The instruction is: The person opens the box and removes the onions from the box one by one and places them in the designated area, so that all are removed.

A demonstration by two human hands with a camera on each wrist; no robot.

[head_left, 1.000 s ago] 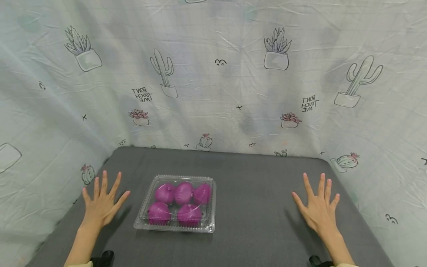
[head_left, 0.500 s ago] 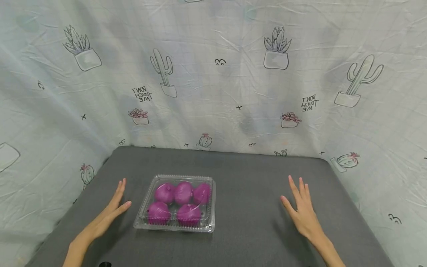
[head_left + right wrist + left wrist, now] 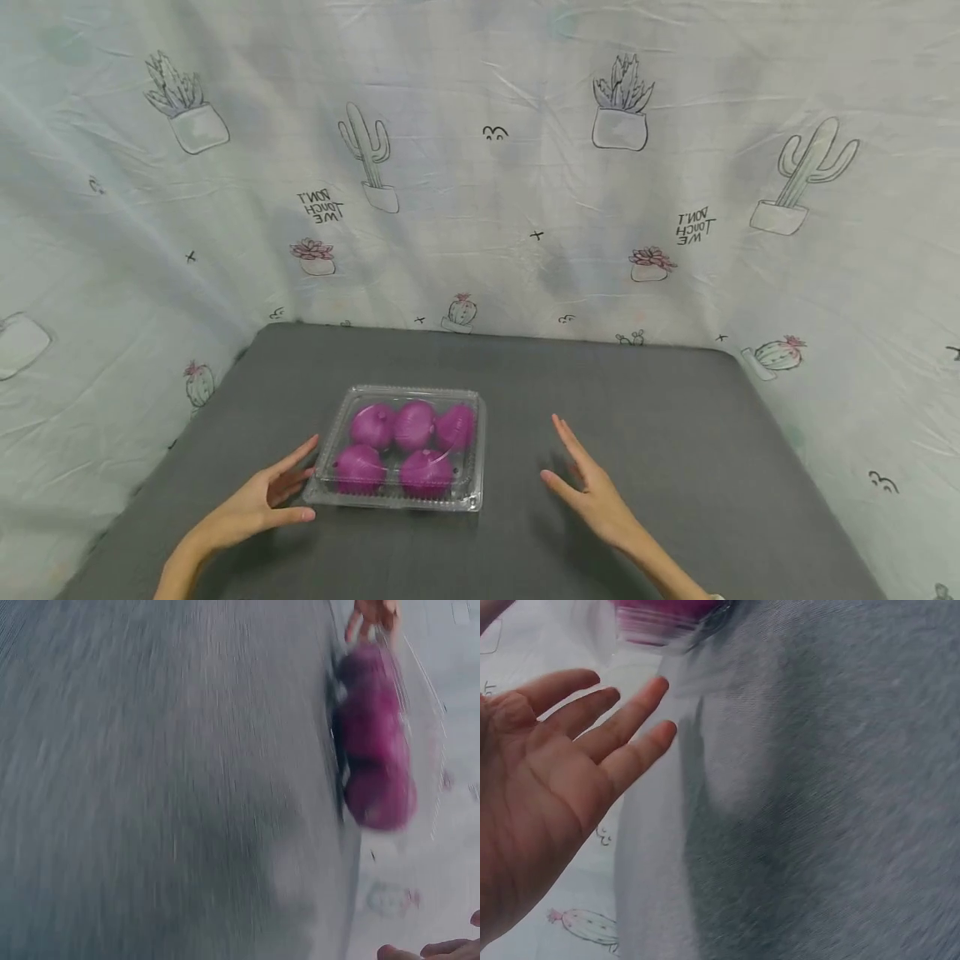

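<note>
A clear plastic clamshell box (image 3: 390,502) sits closed on the grey table, left of the middle in the head view. Through its lid show several round, shiny purple things (image 3: 426,473) that look like toy onions. My left hand (image 3: 251,508) is at the box's left side, fingers extended and thumb apart; whether the fingertips touch the box I cannot tell. In the left wrist view the palm of that left hand (image 3: 555,772) holds nothing. To the right of the box, a gap away, my right hand (image 3: 596,500) hovers with straight fingers and nothing in it.
The grey cloth-covered table (image 3: 675,417) extends right of and behind the box. A pale curtain (image 3: 480,192) printed with cactus drawings hangs along the back and both sides.
Both hands have come inward from the table's sides. The left has reached the box's left side, and the right has moved left towards it. The box has stayed in place.
</note>
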